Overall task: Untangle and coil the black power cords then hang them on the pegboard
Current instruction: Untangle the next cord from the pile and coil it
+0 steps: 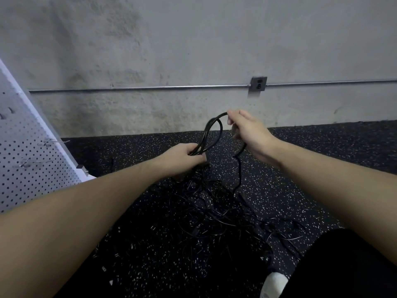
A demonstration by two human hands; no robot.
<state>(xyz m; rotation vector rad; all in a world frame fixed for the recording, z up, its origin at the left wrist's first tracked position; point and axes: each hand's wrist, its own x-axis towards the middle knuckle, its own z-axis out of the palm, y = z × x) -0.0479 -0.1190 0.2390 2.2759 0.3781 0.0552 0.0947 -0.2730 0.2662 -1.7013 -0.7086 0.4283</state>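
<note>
Pegboard (32, 160) leans at the far left. Left hand (182, 157) grips the gathered loops of a black cord (211, 134), fingers curled round them. Right hand (250, 134) pinches the loop's top. Below both, the tangled cords (214, 214) lie on the speckled floor (322, 151).

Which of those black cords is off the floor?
Only the looped cord held between the left hand and right hand; the tangled cords lie on the floor.

Dim even light, soft shadows, slight overall blur, wide-angle bending at edges, no glare
</note>
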